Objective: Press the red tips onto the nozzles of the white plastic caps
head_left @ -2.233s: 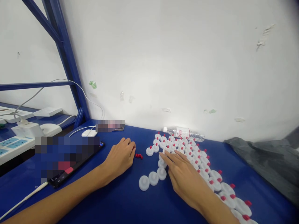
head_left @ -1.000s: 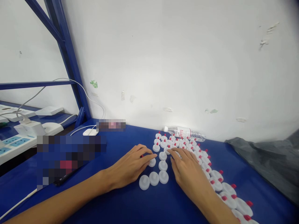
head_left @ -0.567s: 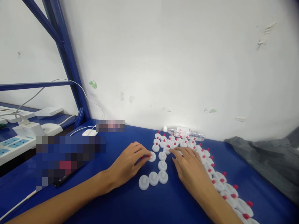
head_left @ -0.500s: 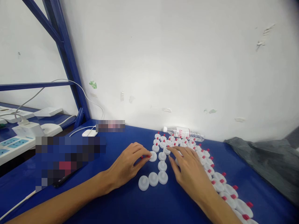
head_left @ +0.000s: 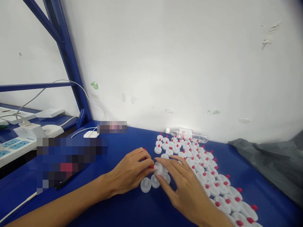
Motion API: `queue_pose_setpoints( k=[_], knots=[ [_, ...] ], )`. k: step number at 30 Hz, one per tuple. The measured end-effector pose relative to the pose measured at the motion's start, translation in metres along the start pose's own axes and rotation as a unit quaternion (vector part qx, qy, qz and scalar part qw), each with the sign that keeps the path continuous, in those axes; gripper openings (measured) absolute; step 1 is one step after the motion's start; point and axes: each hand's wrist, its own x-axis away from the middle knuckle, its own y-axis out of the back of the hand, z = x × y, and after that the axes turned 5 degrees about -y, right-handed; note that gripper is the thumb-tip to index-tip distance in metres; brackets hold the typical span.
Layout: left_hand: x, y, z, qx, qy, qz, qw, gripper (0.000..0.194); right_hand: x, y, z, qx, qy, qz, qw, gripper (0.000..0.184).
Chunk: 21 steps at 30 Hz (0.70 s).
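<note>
A white round plastic lid with a small nozzle [head_left: 160, 168] is held between my two hands. My left hand [head_left: 133, 168] is closed, its fingertips pinching a small red cap [head_left: 151, 166] against the lid's left side. More red shows between and behind its fingers. My right hand [head_left: 181, 179] grips the lid between thumb and index finger. Just below are loose white lids without red caps, one [head_left: 145, 185] standing clear at the left and others partly under my right fingers. Another bare lid [head_left: 165, 156] sits beyond my fingertips.
Many white lids with red caps [head_left: 222, 188] stand in rows on the blue table [head_left: 106, 208], to the right and back. A clear bottle [head_left: 187, 134] lies along the wall. Dark grey plastic sheeting [head_left: 265, 167] is at right; cables and a power strip [head_left: 19, 145] are at left.
Both hands have come together and nearer to me. My right hand has moved left from the rows onto a lid. The lid formerly at my left fingertips has left its spot.
</note>
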Motion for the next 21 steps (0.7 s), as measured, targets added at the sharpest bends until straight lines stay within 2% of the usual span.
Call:
queue_pose_setpoints(
  k=[5,9,11,13,15,17,19,21],
  knots=[
    [-0.001,0.006,-0.004,-0.002,-0.009,0.031,0.999,0.013,-0.001,0.002,0.003,-0.019,0.019,-0.001,1.000,0.040],
    [-0.001,0.001,-0.009,0.030,-0.005,0.017,0.999,0.024,-0.005,0.003,0.007,-0.003,0.035,-0.003,0.999,0.032],
    [-0.001,-0.003,-0.012,0.076,0.037,-0.023,0.996,0.030,-0.007,0.003,0.006,0.022,0.047,-0.015,0.999,0.029],
    [-0.001,-0.004,-0.011,0.126,0.118,-0.082,0.982,0.036,-0.008,0.005,0.000,0.063,0.057,-0.037,0.996,0.030],
    [-0.001,-0.002,-0.006,0.168,0.223,-0.141,0.950,0.041,-0.009,0.009,-0.011,0.107,0.045,-0.071,0.991,0.030],
    [-0.001,0.001,0.006,0.171,0.301,-0.181,0.920,0.043,-0.009,0.013,-0.023,0.129,0.003,-0.100,0.987,0.028],
    [-0.001,0.003,0.021,0.107,0.328,-0.169,0.923,0.042,-0.010,0.016,-0.030,0.116,-0.041,-0.103,0.987,0.028],
    [0.000,0.001,0.034,0.020,0.327,-0.102,0.939,0.038,-0.010,0.016,-0.030,0.081,-0.060,-0.083,0.991,0.025]
  ],
)
